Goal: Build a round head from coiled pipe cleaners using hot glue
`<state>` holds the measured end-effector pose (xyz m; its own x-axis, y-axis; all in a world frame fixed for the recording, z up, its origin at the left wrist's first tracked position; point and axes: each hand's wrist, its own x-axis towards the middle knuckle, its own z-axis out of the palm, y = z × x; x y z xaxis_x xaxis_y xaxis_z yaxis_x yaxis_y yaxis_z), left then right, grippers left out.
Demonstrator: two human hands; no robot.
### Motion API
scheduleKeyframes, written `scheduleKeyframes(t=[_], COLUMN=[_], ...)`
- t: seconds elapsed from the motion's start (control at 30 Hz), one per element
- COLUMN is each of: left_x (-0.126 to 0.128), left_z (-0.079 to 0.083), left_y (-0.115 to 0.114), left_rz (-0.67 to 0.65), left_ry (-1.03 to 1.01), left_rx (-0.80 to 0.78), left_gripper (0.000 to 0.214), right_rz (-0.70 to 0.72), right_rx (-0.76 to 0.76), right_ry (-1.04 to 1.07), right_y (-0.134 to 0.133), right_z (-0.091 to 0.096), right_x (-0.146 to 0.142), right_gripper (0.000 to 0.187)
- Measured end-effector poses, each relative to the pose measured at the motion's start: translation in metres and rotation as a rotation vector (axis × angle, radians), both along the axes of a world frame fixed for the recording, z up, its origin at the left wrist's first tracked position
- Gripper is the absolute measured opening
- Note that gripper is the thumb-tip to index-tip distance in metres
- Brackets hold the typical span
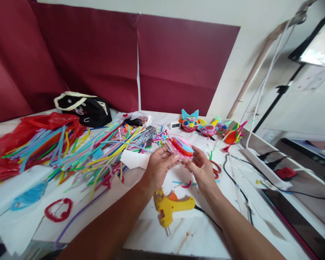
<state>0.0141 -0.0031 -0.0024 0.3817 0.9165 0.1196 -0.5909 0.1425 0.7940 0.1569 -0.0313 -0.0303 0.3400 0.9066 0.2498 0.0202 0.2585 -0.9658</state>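
Stems in red bag, craft handheld

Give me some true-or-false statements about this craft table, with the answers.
1. The left hand and right hand together hold a multicoloured pipe-cleaner piece. True.
2. The yellow glue gun is in the right hand. False: the yellow glue gun lies on the table between the forearms.
3. A black bag sits at the back of the table. True.
4. The loose pipe cleaners are heaped right of the hands. False: the loose pipe cleaners lie to their left.
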Motion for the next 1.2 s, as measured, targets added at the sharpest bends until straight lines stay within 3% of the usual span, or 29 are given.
scheduleKeyframes(t=[1.2], left_x=[-0.003], left_z=[-0.003], left_y=[0.010], left_rz=[0.108], left_ry=[0.013], left_rx=[-0.029], left_gripper=[0.029], right_rz=[0.001], right_rx=[-0.043], right_ry=[-0.075], right_y=[-0.004], right_z=[0.007], right_x=[0.001], right_gripper=[0.068])
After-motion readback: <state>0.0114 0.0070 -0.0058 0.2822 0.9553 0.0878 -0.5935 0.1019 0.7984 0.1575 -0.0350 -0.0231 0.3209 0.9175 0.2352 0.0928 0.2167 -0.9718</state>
